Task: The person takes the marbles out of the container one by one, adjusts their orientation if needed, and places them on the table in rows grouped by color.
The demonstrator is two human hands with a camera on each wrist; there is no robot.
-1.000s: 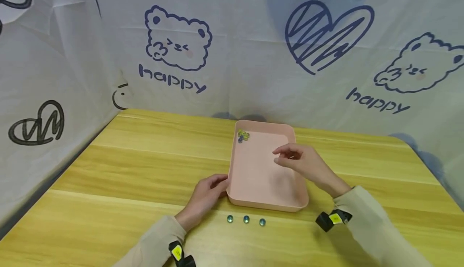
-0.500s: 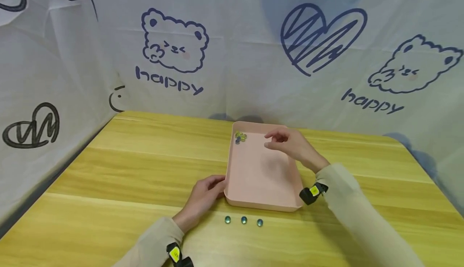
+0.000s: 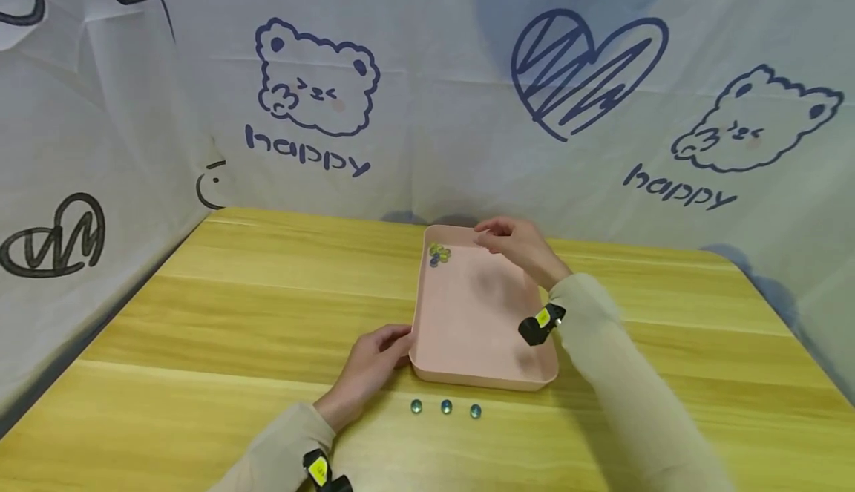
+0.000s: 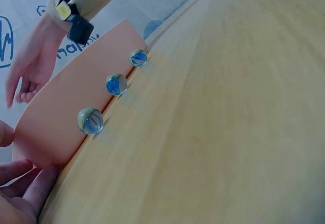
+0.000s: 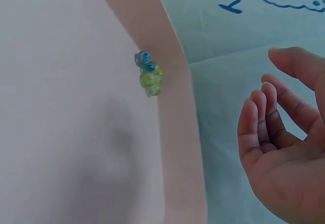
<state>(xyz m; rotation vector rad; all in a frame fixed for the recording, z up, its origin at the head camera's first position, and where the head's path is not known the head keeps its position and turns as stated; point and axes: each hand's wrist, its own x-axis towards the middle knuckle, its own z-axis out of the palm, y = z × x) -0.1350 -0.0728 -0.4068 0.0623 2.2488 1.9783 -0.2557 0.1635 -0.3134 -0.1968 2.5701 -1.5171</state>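
Observation:
A pink rectangular tray [image 3: 474, 321] lies on the wooden table. My left hand [image 3: 364, 366] holds its near left corner, with the thumb by the rim and the fingers low against the outer wall in the left wrist view. Several yellow-green and blue glass marbles [image 5: 150, 74] cluster in the tray's far left corner. My right hand [image 3: 524, 251] hovers over the tray's far end, fingers loosely bent. Its palm [image 5: 289, 173] shows nothing held, and the thumb stands apart from the fingers.
Three clear marbles with blue swirls, the middle one [image 4: 117, 84] among them, sit in a row on the table [image 3: 267, 314] in front of the tray's near wall. White cloth [image 3: 454, 143] printed with bears and hearts hangs behind the table and at its left.
My right hand has moved away from me and slightly left, from the tray's right middle to its far edge. The left hand keeps its place at the corner.

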